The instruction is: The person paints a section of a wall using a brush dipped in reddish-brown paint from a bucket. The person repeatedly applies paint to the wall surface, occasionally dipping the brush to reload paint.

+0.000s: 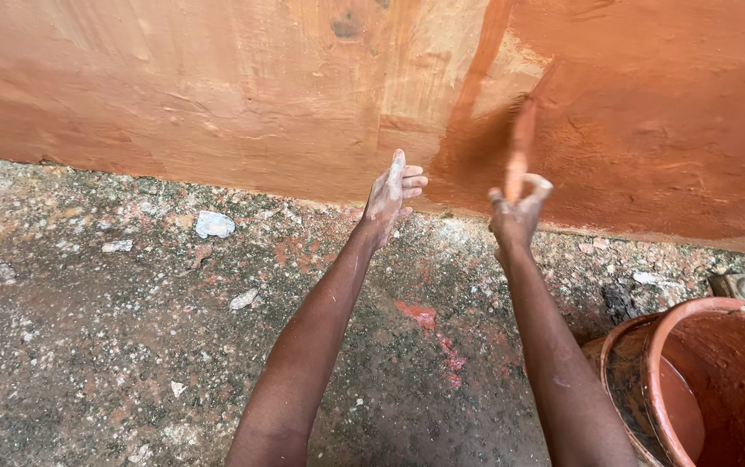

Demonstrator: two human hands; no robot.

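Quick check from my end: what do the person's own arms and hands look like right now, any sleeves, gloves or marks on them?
Both forearms are bare: no sleeves, gloves, watch or bands show. The left hand is dusted with a pale, chalky powder over its back and fingers. The right hand is smeared with the same pale residue plus reddish-orange stains. The forearms carry only faint specks and streaks. The upper arms lie outside the picture.

The floor (130,346) on the left is open, with only small stones (214,224). The wall (217,86) blocks the far side. A bucket (701,380) fills the floor's near right corner.
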